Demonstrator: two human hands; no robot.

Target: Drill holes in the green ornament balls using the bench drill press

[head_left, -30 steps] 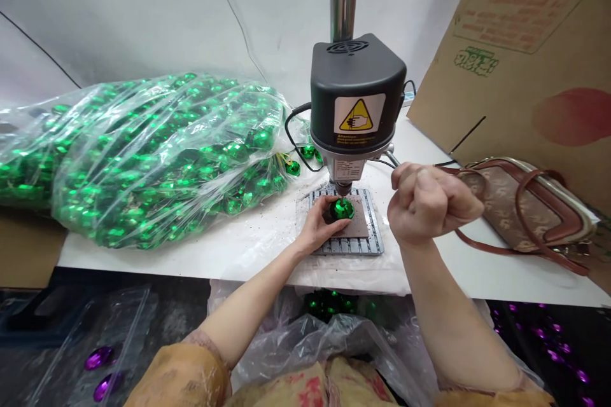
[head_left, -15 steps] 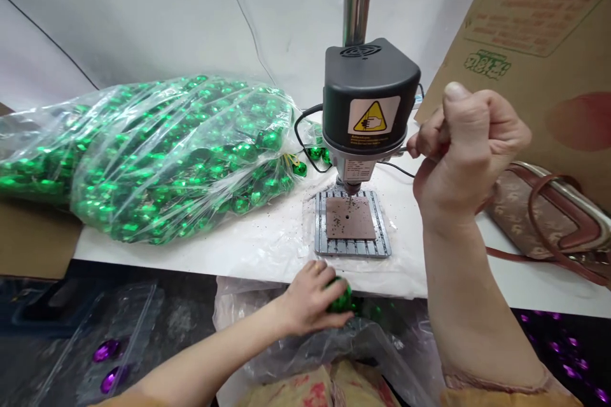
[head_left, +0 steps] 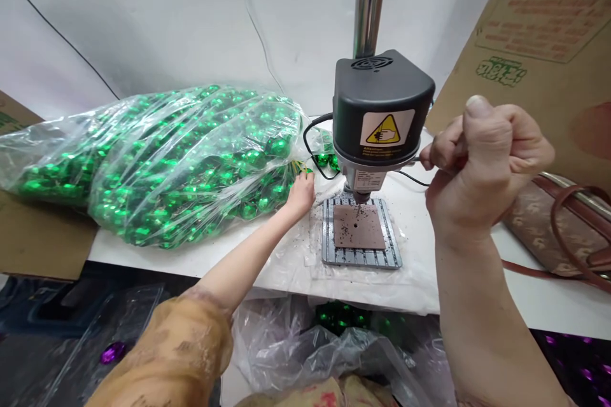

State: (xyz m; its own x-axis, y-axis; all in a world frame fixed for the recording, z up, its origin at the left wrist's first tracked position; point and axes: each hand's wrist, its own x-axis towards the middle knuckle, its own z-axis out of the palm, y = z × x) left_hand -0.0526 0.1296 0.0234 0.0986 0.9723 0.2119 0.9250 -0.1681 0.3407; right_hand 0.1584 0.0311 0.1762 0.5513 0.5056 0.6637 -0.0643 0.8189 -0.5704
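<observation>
My right hand [head_left: 487, 165] is wrapped round a thin metal feed lever [head_left: 418, 159] on the side of a small black drill press [head_left: 382, 111]. Its base plate [head_left: 397, 259] bears a brown square pad [head_left: 367, 238] with a dark hole and scattered chips. Stretched forward on the left, my left hand [head_left: 300, 196] has its fingers closed at a shiny green ball [head_left: 308, 171], mostly covered by them, by the mouth of a clear plastic bag [head_left: 119, 121]. Many green balls [head_left: 181, 194] fill that bag.
A second plastic bag [head_left: 281, 337] lies below the table edge, with green balls [head_left: 341, 316] in it. Cardboard boxes [head_left: 539, 32] flank the table [head_left: 162, 262]. A patterned handbag [head_left: 534, 222] stands right. A black cable [head_left: 305, 137] loops beside the drill. Purple balls [head_left: 112, 352] lie lower left.
My left hand has left the green ball it held over the lower bag and moved up and forward to the full bag's mouth. My right hand stays on the lever. The view has shifted slightly.
</observation>
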